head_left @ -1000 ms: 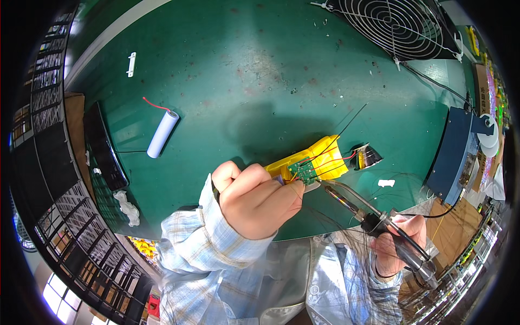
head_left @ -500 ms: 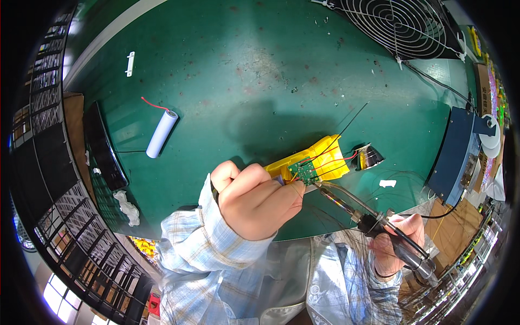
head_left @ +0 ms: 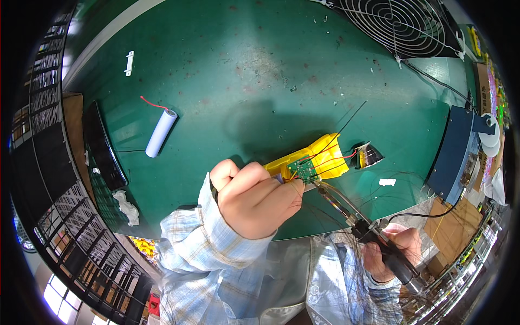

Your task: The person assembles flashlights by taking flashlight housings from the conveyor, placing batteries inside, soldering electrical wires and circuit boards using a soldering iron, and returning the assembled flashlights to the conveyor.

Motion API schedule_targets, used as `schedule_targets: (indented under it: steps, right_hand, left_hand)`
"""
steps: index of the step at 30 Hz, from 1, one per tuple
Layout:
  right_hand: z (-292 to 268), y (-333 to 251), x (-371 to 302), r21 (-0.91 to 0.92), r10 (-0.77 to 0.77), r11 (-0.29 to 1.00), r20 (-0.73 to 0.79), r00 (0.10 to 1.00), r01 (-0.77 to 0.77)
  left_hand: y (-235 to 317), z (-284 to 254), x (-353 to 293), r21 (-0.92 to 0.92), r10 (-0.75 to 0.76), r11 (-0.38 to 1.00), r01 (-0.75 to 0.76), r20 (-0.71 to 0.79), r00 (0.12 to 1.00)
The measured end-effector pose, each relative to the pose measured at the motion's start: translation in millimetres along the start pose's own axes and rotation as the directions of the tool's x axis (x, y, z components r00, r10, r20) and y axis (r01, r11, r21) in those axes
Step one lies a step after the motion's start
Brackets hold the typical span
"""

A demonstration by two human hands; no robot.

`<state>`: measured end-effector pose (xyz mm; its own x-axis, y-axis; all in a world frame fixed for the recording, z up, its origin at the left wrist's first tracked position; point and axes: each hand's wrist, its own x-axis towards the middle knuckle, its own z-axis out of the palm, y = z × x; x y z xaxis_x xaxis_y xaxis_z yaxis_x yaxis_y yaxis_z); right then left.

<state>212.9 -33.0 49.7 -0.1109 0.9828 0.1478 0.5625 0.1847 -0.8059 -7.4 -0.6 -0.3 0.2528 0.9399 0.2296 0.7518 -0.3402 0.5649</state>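
Observation:
A yellow plastic housing (head_left: pixel 326 149) lies on the green table in front of me, with a small green circuit board (head_left: pixel 303 170) on it. Red and black wires run from the board, and one red wire reaches a small shiny reflector cup (head_left: pixel 369 156) at the right. My left hand (head_left: pixel 257 197) is closed, its fingertips against the board's near-left edge among thin orange wires; what they pinch is hidden. My right hand (head_left: pixel 398 250) grips a black-handled soldering iron (head_left: pixel 379 238) with a thin metal tube alongside. Its tip meets the board's near edge, next to my left fingertips.
A blue cylindrical battery (head_left: pixel 161 133) with a red wire lies left, near a black glossy panel (head_left: pixel 103 143) and crumpled white scrap (head_left: pixel 127 208). A caged fan (head_left: pixel 395 27) stands far right, above a dark blue box (head_left: pixel 454 154) with a cable. Loose hairs cross the near right.
The soldering iron's handle has swung left and down with my right hand, while its tip stays at the board. My left hand and the housing are nearly unmoved.

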Motion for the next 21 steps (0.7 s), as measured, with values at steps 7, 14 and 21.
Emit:
schedule_targets:
  steps: [7, 14, 21]
  right_hand:
    - [3, -4, 6, 0.002, -0.094, 0.996, 0.038, 0.995, 0.094]
    - [-3, -15, 4, -0.235, -0.046, 0.968, 0.157, 0.987, 0.082]
    - [-14, -22, 11, -0.260, 0.036, 0.964, 0.339, 0.940, 0.057]
  left_hand:
    - [1, 1, 0, -0.002, -0.002, 1.000, 0.002, -0.015, 1.000]
    - [1, 1, -1, 0.015, 0.000, 1.000, 0.001, -0.031, 1.000]
    - [2, 0, 5, -0.026, -0.012, 1.000, 0.012, -0.031, 0.999]
